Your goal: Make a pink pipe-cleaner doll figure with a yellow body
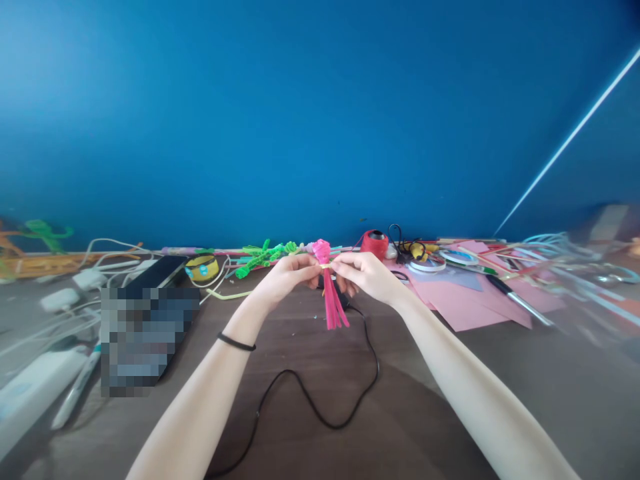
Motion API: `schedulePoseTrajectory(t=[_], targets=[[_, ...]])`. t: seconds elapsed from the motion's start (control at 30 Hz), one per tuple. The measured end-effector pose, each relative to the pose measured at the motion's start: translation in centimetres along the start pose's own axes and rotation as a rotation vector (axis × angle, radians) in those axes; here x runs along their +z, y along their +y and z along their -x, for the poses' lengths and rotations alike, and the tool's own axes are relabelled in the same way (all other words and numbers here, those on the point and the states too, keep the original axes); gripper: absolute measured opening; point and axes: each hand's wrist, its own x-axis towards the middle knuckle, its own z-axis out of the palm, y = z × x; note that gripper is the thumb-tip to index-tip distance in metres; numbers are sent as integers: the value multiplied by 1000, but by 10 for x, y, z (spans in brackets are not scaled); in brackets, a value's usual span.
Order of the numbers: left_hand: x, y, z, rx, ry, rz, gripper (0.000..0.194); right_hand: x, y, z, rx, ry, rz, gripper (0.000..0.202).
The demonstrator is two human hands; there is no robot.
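Observation:
Between both hands, over the middle of the table, is a bright pink pipe-cleaner flower point(321, 250). It has a bunched, rounded head at the top and several loose pink strands point(334, 303) hanging below. A thin yellowish strip point(327, 266) crosses its neck. My left hand point(293, 272), with a black band on the wrist, pinches at the neck from the left. From the right, my right hand point(361, 272) pinches the same spot with thumb and forefinger, its other fingers curled behind. What lies exactly between the fingertips is too small to make out.
Green pipe-cleaner pieces point(260, 257) lie behind my left hand. A red spool point(375, 245), ribbon rolls point(425, 265), pink paper sheets point(460, 303) and a pen point(520, 301) are on the right. White chargers point(60, 300) and a blurred-out dark device point(150, 340) lie left. A black cable point(300, 380) winds across the table.

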Motion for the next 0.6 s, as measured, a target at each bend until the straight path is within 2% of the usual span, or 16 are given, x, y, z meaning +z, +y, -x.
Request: schedulePoseTrajectory(t=[0.17,0.6], targets=[[1,-1,0,-16,-14,22,16,0,1,-2,39,9,-64,26],[0,-2,1,-8,-74,119,18,3,3,-1,-50,54,-36,25]])
